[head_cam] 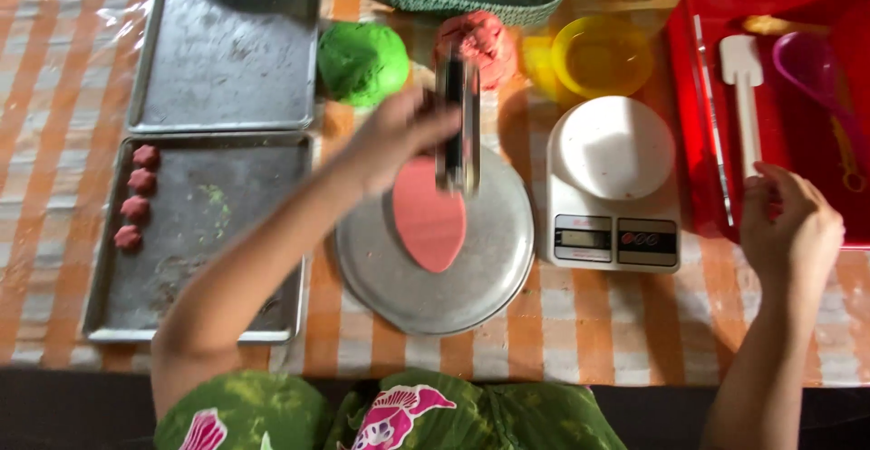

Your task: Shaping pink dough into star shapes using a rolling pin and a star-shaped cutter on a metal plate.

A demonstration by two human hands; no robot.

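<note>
Bare worktop [580, 323] lies open near the front edge; the scale [614, 187], round tray [489, 278] and red bin [698, 142] crowd the middle and right.

scale: [613, 187] white, beside my round plate
green dough: [363, 62] near upper tray
yellow bowl: [602, 55] behind scale

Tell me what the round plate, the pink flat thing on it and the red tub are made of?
The round plate looks like dull grey metal, scuffed and faintly shiny. The pink flat thing seems to be soft dough, matte and smooth, rolled thin into an oval. The red tub looks like glossy plastic, with bright reflections along its wall.
</note>
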